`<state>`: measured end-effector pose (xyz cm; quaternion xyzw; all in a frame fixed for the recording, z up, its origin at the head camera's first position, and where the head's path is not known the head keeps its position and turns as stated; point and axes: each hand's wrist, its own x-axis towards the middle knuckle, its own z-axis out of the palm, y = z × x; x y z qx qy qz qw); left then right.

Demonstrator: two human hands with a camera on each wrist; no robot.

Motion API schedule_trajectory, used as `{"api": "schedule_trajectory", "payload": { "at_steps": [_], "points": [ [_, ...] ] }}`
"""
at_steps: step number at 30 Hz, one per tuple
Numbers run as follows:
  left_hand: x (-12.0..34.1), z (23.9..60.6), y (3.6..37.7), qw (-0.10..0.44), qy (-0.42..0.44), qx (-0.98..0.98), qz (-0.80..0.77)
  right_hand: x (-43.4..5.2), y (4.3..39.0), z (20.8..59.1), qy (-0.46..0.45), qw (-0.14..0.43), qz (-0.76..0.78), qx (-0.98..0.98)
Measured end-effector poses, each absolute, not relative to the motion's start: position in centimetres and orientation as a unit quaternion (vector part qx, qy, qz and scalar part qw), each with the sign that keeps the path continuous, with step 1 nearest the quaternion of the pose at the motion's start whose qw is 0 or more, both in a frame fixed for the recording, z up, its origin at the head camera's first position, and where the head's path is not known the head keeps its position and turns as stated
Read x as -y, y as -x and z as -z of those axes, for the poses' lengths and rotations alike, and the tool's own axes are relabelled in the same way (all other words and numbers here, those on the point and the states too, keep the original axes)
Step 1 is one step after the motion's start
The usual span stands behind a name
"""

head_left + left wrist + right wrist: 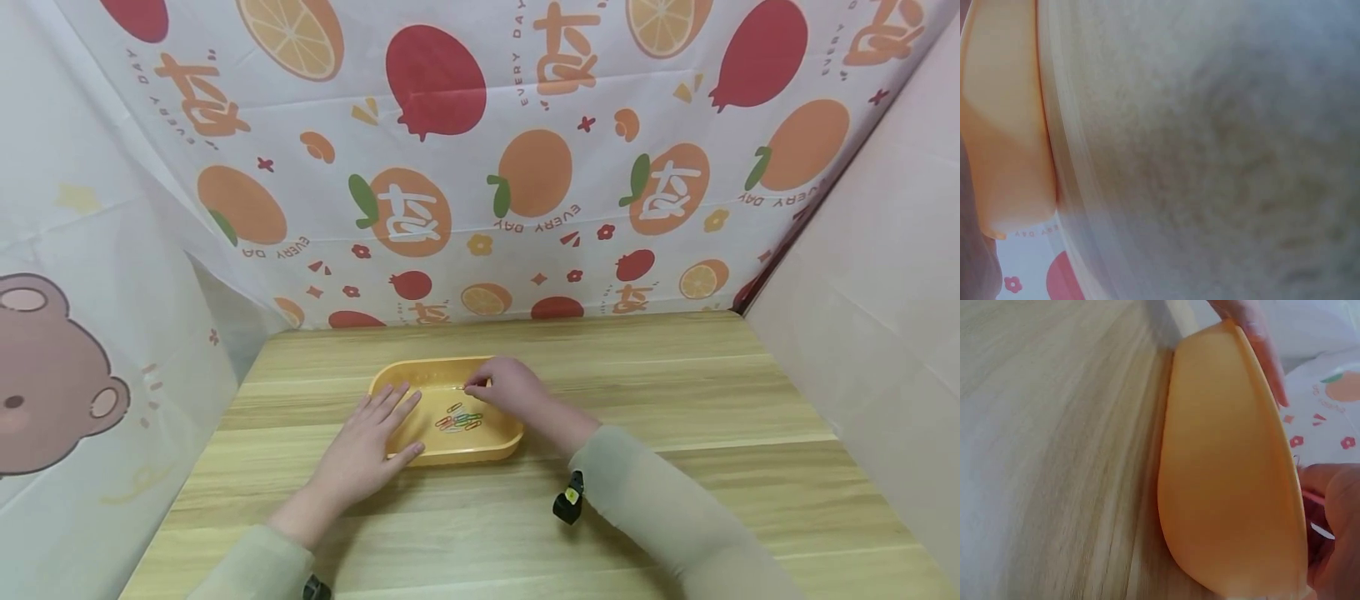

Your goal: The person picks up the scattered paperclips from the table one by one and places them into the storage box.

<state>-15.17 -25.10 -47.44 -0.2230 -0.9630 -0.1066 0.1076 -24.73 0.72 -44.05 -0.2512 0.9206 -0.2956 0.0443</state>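
A shallow yellow-orange tray (450, 457) sits on the wooden table, with several coloured paper clips (459, 419) in a loose pile on its floor. My left hand (363, 446) rests over the tray's left side, fingers spread and straight, thumb along the near rim. Over the right part of the tray, my right hand (513, 387) pinches a small paper clip (459, 387) between thumb and fingertips. In the right wrist view a pinkish strip (1313, 498) shows inside the curled fingers, partly hidden by the hand. The left wrist view catches mainly the tray's outer wall (1007, 125).
Wood-grain tabletop (675, 400) extends around the tray. A fruit-printed cloth (465, 183) hangs behind the table's far edge. Pale sheets stand at both sides, the left one (150, 333) printed with a bear. A small black device (568, 498) is attached near the right cuff.
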Motion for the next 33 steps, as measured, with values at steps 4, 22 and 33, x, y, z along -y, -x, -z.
{"api": "schedule_trajectory", "payload": {
  "at_steps": [4, 22, 33],
  "points": [
    [25.1, 47.6, 15.3, 0.109, 0.225, 0.962, 0.107, 0.1, 25.0, 44.5, 0.267, 0.045, 0.236, -0.933],
    [25.2, 47.8, 15.5, 0.113, 0.233, 0.961, 0.102, 1.9, 24.8, 45.6, 0.299, 0.033, 0.033, -0.953],
    [25.1, 47.6, 15.5, 0.12, 0.233, 0.959, 0.109, 2.0, 24.8, 46.1, 0.305, 0.019, 0.009, -0.952]
  ]
}}
